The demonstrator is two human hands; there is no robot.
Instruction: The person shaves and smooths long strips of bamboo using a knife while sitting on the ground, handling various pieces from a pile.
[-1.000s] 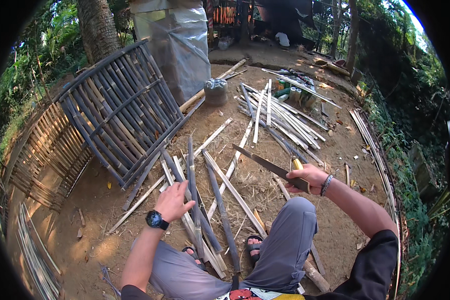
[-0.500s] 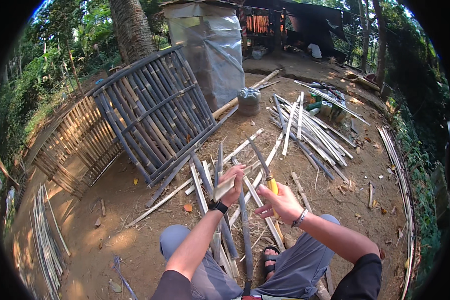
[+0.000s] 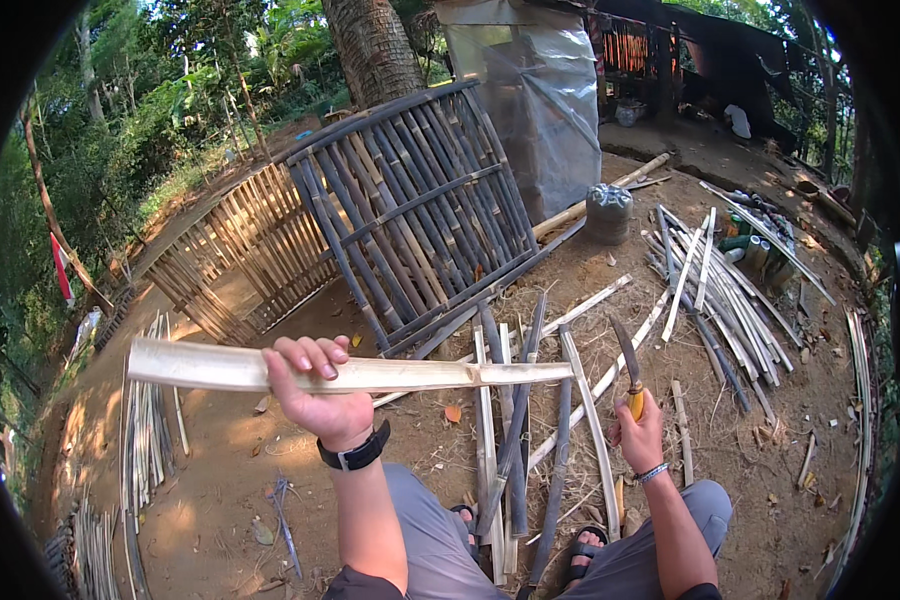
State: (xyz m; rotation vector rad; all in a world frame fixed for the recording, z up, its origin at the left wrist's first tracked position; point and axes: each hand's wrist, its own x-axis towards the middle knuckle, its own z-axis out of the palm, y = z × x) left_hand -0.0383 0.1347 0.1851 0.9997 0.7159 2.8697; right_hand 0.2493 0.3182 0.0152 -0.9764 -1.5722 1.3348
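Note:
My left hand (image 3: 322, 395) is closed around a split bamboo strip (image 3: 200, 363), raised and lying crosswise, its pale concave side showing. The wider end points left; the narrower end reaches right, with a node along it. In my right hand (image 3: 642, 438) is a knife with a yellow handle, its dark curved blade (image 3: 626, 348) pointing up and away. The blade stands apart from the strip, just right of its narrow end. Beneath the hands, dark and pale bamboo lengths (image 3: 560, 450) lie on the dirt between my feet.
A dark bamboo panel (image 3: 410, 210) leans near a tree trunk (image 3: 372, 50), beside a pale slatted panel (image 3: 240, 250). A pile of split strips (image 3: 730, 290) lies right, near a round dark container (image 3: 608, 215). More strips (image 3: 145, 440) lie left. A plastic-covered structure (image 3: 545, 110) stands behind.
The strip has swung from pointing toward and away from me to lying crosswise, raised at left. My right hand has moved right with the knife, away from the strip. The view has turned left.

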